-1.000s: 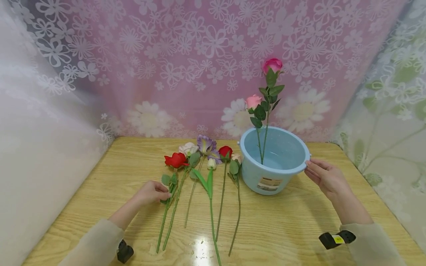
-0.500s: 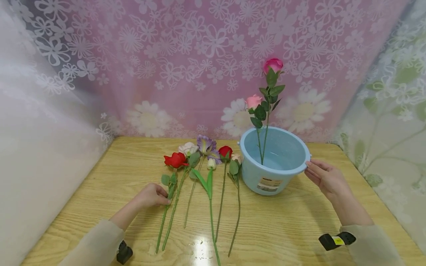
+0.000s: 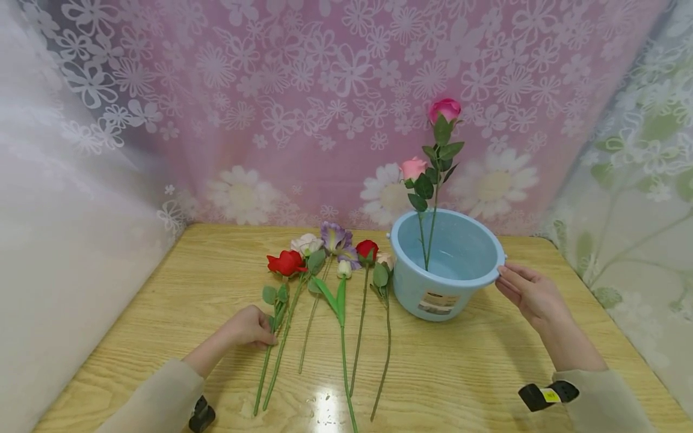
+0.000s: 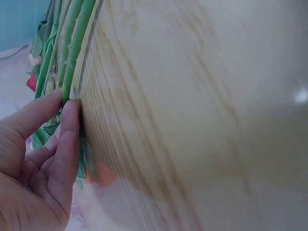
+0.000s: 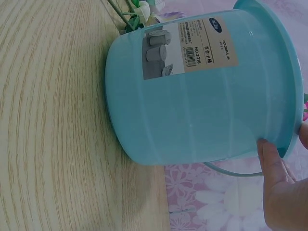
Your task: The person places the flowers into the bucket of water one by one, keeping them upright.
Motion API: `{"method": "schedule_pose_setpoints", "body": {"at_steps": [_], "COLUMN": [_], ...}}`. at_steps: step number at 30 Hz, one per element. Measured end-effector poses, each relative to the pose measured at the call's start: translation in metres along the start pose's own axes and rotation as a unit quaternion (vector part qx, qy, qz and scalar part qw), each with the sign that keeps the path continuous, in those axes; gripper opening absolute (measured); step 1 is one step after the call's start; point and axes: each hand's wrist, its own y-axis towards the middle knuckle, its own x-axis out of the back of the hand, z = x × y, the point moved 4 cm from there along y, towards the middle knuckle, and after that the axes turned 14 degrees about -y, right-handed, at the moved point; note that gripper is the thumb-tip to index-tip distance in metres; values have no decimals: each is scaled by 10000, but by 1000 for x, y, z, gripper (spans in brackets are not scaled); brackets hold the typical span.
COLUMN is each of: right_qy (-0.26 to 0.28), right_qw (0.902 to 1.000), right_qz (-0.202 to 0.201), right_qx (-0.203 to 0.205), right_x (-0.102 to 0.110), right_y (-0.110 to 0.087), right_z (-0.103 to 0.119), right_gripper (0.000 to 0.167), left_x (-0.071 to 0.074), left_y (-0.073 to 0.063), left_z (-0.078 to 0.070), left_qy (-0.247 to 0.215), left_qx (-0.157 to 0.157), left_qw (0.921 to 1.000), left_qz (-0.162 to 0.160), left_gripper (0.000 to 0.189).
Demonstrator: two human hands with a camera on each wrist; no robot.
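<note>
At the left of the row of flowers, my left hand [image 3: 250,328] pinches a green stem [image 4: 76,53] between thumb and forefinger, below its leaves. This stem appears to belong to the red flower [image 3: 286,263], which lies on the table. My right hand [image 3: 536,297] grips the rim of a light blue bucket [image 5: 192,115], thumb on top and fingers beneath. Two roses stand in the bucket and lean on its wall: a tall magenta rose [image 3: 445,110] and a shorter pink rose [image 3: 414,169].
Several other flowers lie between the left hand and the bucket: a white rose [image 3: 307,244], a purple iris [image 3: 337,237], a white tulip [image 3: 344,269], a red rose [image 3: 367,250] and a pale peach rose [image 3: 385,260]. Water drops wet the wooden table [image 3: 444,373] near the front.
My left hand has slid a little down the stem, towards me, while the flowers have stayed in place. The right hand and the bucket have kept still.
</note>
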Motion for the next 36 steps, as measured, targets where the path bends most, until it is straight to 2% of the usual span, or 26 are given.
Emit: {"method": "schedule_pose_setpoints", "body": {"at_steps": [5, 13, 18, 24, 31, 36], "right_qy": [-6, 2, -38, -13, -39, -90], "right_qw": [10000, 10000, 10000, 10000, 9999, 9999], "right_qz": [-36, -39, -23, -52, -87, -86], "right_qx": [-30, 10, 51, -10, -54, -40], "right_x": [0, 0, 0, 0, 1, 1], "right_y": [0, 0, 0, 0, -1, -1], "right_z": [0, -1, -1, 0, 0, 0], "right_gripper": [15, 15, 15, 14, 14, 14], "left_x": [-2, 0, 2, 8, 16, 21], "left_y": [-1, 1, 1, 0, -3, -4], "left_z": [0, 5, 8, 3, 1, -1], "left_qy": [-22, -140, -199, -209, -316, -643], "left_qx": [246, 308, 169, -16, 109, 58], "left_qw": [9997, 9994, 9996, 9996, 9987, 9963], "left_qz": [-19, -104, -143, -195, -391, -567], "left_gripper": [17, 15, 14, 14, 12, 9]}}
